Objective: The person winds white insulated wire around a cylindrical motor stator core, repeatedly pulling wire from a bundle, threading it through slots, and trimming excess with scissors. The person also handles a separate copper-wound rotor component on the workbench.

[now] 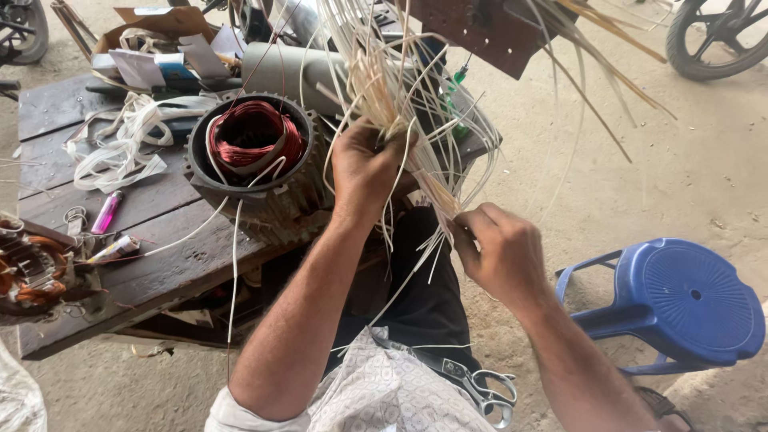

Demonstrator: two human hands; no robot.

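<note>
A person's left hand grips a bundle of thin white insulation sleeves that runs up and away beside the motor stator, while the right hand (lower, nearer the body) pinches the strands' bottom ends

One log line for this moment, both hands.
left hand: grips bundle of white strips | right hand: pinches strip ends | motor stator: on wooden table

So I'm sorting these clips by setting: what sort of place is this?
Probably an open-air motor rewinding workshop. A ribbed metal motor housing with red copper windings sits on a dark wooden workbench, the left hand and right hand grip a bundle of thin white insulating strips, and the floor is bare dirt.
</note>
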